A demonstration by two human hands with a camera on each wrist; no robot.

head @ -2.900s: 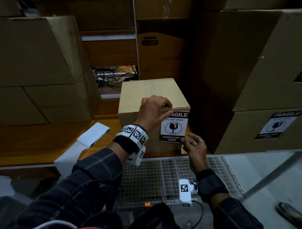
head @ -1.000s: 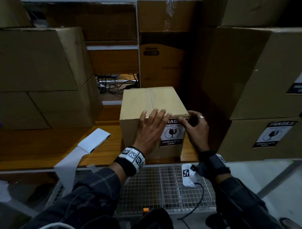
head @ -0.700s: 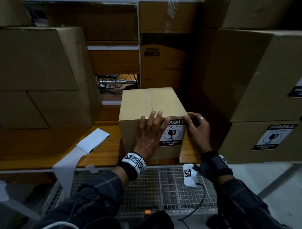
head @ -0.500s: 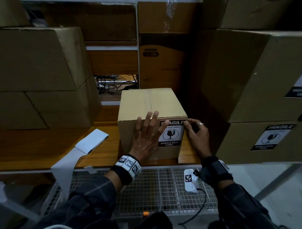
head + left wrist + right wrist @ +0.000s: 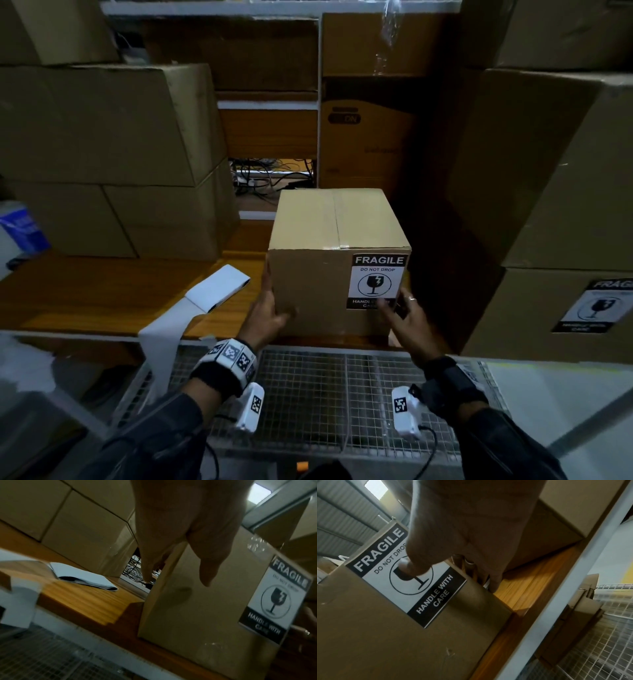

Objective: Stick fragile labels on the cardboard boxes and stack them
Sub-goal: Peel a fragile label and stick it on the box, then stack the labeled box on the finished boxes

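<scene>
A small taped cardboard box (image 5: 315,284) stands at the front of the wooden shelf (image 5: 85,291). A black-and-white FRAGILE label (image 5: 376,281) sticks flat on the right half of its front face. My left hand (image 5: 270,313) grips the box's left front edge, thumb on the front and fingers along the side, as the left wrist view shows (image 5: 180,527). My right hand (image 5: 407,318) grips the lower right edge, with the thumb on the label (image 5: 406,582) and the fingers round the side. Whether the box is off the shelf I cannot tell.
A white strip of label backing (image 5: 219,286) lies folded on the shelf and hangs over its front. Big cardboard boxes (image 5: 102,154) are stacked at left. At right stands another stack, its lower box (image 5: 513,308) labelled. A wire mesh surface (image 5: 308,394) lies under my wrists.
My left hand slid from the front face to the box's left edge. My right hand dropped from the label's top right corner to the lower right edge. The label is now uncovered.
</scene>
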